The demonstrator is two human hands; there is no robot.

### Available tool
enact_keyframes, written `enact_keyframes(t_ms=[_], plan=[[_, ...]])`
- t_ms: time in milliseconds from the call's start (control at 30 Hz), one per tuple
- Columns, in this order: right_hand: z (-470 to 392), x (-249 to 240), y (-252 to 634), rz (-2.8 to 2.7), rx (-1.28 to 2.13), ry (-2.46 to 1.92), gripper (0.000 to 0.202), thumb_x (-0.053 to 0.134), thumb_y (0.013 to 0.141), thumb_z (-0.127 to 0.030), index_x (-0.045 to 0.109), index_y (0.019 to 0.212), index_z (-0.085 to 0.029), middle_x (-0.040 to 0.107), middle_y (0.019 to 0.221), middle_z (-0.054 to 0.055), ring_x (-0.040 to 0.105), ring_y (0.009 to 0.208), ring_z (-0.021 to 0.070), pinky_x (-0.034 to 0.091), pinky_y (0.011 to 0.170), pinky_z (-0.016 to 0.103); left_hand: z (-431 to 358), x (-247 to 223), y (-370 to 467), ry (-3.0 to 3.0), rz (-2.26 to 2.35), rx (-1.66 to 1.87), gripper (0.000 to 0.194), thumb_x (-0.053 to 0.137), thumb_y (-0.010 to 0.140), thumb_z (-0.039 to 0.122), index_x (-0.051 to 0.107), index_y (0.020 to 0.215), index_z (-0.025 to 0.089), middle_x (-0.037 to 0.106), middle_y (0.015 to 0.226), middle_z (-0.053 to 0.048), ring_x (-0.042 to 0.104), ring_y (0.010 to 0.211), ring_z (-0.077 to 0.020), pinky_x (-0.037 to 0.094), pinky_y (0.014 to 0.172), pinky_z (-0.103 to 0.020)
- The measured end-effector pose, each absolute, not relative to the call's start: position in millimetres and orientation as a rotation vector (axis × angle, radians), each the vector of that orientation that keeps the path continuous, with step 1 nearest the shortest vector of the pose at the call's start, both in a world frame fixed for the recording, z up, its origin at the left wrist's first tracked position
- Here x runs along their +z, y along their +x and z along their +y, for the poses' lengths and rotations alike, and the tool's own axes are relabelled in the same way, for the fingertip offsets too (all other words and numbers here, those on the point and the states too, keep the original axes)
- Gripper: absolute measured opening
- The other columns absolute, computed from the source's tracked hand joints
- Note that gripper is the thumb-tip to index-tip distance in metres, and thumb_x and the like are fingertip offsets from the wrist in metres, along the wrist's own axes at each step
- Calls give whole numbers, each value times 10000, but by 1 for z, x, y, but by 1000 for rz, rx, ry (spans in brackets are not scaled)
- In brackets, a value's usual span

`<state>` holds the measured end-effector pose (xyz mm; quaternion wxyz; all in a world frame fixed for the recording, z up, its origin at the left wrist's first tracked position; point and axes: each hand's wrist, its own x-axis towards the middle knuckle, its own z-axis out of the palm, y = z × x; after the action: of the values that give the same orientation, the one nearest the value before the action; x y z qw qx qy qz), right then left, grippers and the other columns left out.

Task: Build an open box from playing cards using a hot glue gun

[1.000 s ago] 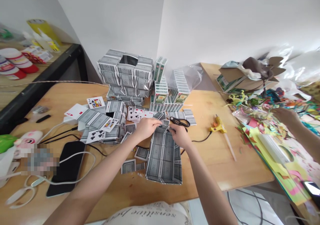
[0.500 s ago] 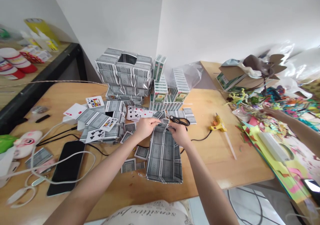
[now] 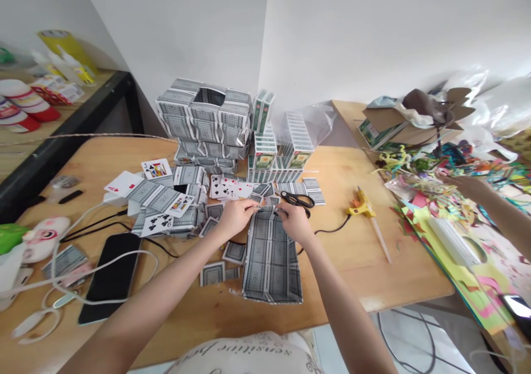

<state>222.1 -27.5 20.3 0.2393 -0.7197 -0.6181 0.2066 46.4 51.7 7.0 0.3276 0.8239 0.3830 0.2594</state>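
While left fingers (image 3: 249,203), right fingers (image 3: 285,209) pinch card box (image 3: 271,259) at far end, scissors (image 3: 291,198) just beyond, glue gun (image 3: 364,202) rightward.

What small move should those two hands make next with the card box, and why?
Perhaps gently press the far edge of the card box: the left hand and right hand both seem to pinch there, close together, while the yellow glue gun lies apart from them on the table.

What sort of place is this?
Looks like a craft workspace, possibly a hobby room: a yellow glue gun, black scissors and an open box faced with playing cards share the wooden table.
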Motion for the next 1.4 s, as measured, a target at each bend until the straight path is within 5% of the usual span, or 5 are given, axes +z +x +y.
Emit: enact_keyframes(t_ms=[333, 633, 1400], plan=[[-27, 17, 225, -1699, 571, -1867, 211, 487, 760, -127, 657, 868, -190, 684, 816, 52, 620, 768, 191, 439, 690, 267, 46, 36, 58, 2673, 775, 404, 267, 435, 842, 213, 629, 1022, 245, 686, 948, -19, 619, 862, -181, 450, 759, -294], [-27, 21, 223, -1704, 601, -1900, 186, 475, 723, -86, 632, 761, -179, 653, 699, 39, 590, 695, 175, 396, 616, 238, 49, 40, 68, 2830, 802, 94, 267, 422, 775, 118, 645, 896, 204, 685, 811, -41, 628, 719, -200, 428, 588, -276], [-27, 19, 222, -1617, 637, -1897, 189, 426, 703, -112, 595, 742, -188, 605, 662, 16, 543, 648, 166, 366, 584, 238, 54, 54, 69, 2538, 867, 88, 281, 406, 842, 269, 684, 851, 235, 697, 804, -45, 623, 725, -190, 400, 587, -259]])
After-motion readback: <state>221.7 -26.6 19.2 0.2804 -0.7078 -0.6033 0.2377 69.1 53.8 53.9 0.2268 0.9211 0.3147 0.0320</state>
